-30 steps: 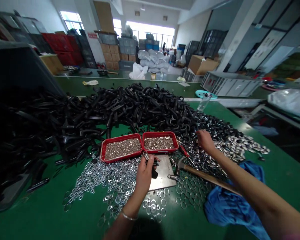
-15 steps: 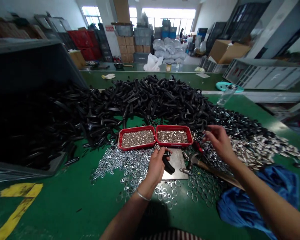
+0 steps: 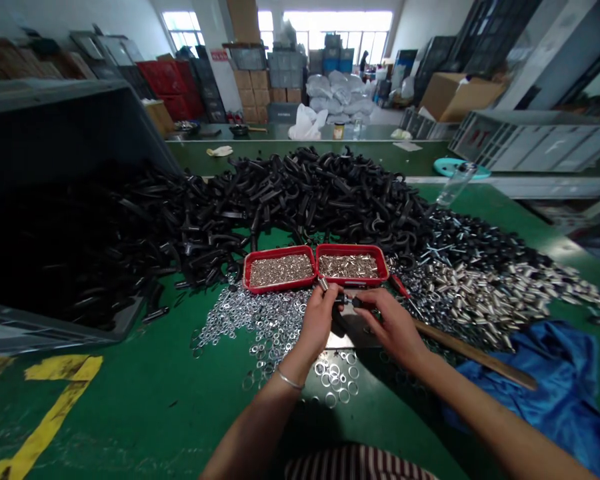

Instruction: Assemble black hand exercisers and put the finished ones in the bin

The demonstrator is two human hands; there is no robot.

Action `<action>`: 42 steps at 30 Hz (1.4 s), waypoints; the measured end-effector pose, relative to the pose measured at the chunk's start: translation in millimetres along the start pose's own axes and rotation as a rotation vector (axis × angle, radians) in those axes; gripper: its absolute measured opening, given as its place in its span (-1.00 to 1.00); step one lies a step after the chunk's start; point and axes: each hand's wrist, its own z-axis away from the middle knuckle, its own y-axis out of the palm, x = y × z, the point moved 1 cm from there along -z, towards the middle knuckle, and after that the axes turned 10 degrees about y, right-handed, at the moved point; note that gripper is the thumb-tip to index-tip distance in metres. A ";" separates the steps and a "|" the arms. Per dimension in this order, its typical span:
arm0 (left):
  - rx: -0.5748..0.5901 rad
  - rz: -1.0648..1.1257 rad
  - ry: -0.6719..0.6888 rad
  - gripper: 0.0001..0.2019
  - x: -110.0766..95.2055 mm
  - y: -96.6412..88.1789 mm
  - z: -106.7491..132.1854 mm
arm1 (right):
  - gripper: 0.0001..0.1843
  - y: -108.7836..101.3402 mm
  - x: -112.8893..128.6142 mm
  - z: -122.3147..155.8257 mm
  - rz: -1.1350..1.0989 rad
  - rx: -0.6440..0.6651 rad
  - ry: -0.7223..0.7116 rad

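My left hand (image 3: 317, 320) is closed around a small black part with a short metal cylinder (image 3: 323, 284) sticking out above the thumb. My right hand (image 3: 387, 323) has come in beside it, its fingers pinched on a small dark piece (image 3: 351, 301) that meets the left hand's part. Both hands hover over a grey metal plate (image 3: 337, 339) on the green table (image 3: 130, 407). Two red trays (image 3: 280, 270) (image 3: 351, 265) of small metal bits lie just beyond the hands. Silver washers (image 3: 253, 320) are spread to the left and in front.
A big heap of black curved handles (image 3: 290, 193) fills the table's back and left, beside a dark bin (image 3: 55, 133). Metal sleeves (image 3: 485, 293) are piled at the right. A hammer handle (image 3: 473, 355) lies by a blue cloth (image 3: 550, 373). Grey crates (image 3: 530, 147) stand far right.
My right hand left the pile of metal sleeves at the right and came in to meet the left hand over the plate. The view shifted right and then steadied.
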 end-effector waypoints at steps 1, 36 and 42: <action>0.054 -0.055 0.000 -0.68 -2.4 -1.8 -0.2 | -0.82 -3.2 -1.0 -0.9 0.009 0.019 -0.020; 0.258 -0.728 0.442 -0.79 -5.9 -10.1 -1.6 | -0.31 12.5 -5.8 -6.5 -0.329 0.616 0.536; 0.236 -0.733 0.402 -0.77 -7.1 -8.9 -1.3 | -0.50 10.9 -1.2 -5.4 -0.069 0.225 0.301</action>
